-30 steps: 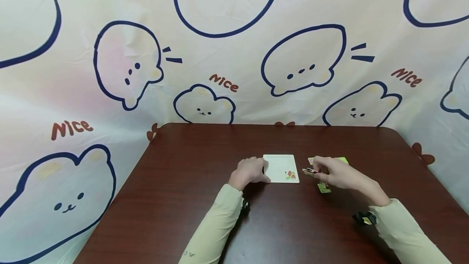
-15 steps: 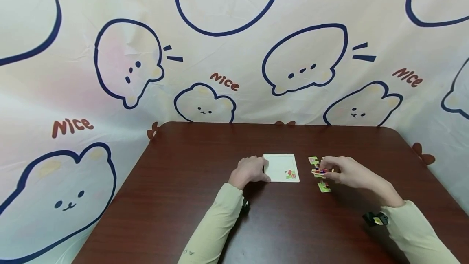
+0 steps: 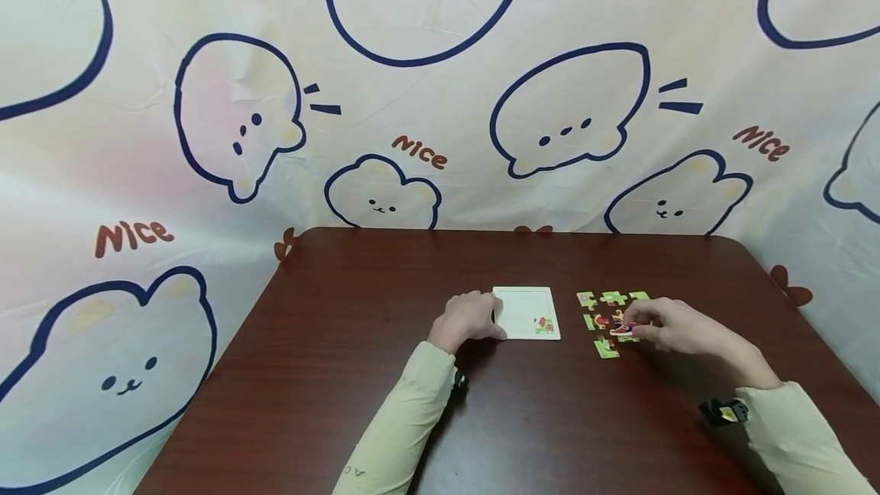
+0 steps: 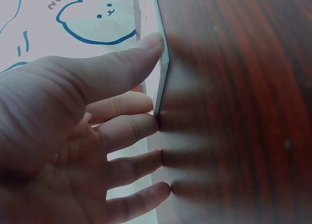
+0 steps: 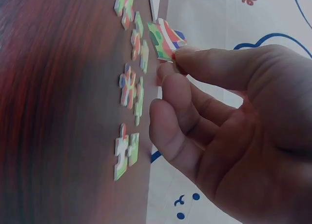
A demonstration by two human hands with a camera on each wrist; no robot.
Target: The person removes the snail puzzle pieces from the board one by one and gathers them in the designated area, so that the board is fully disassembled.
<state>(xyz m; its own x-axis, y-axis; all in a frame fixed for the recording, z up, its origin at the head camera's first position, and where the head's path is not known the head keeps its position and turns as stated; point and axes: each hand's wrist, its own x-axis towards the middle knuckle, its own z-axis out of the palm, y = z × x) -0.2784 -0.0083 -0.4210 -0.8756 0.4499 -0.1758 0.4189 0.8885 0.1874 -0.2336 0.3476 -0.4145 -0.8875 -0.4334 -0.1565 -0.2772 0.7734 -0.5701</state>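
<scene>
A white jigsaw tray (image 3: 519, 312) lies flat on the table, with a small picture of red, pink and green in its near right corner (image 3: 543, 325). At its left side my left hand (image 3: 469, 319) grips the edge, the thumb at the near corner and the fingers farther back. Between thumb and fingers, my right hand (image 3: 677, 325) pinches a jigsaw piece (image 5: 167, 39) patterned green, red, white and blue. The piece is held above other loose jigsaw pieces (image 3: 613, 298), which lie face up in loose rows. Part of those rows is hidden behind the hand.
The dark brown table (image 3: 385, 273) spreads on all sides of the tray. Behind it hangs a pale curtain (image 3: 461, 113) with cartoon outlines. A dark wrist camera (image 3: 723, 412) sits at the right cuff, low over the table.
With the pinched jigsaw piece, my right hand has moved rightward and slightly nearer, uncovering loose pieces in the left and back of the group. My left hand stays at the tray.
</scene>
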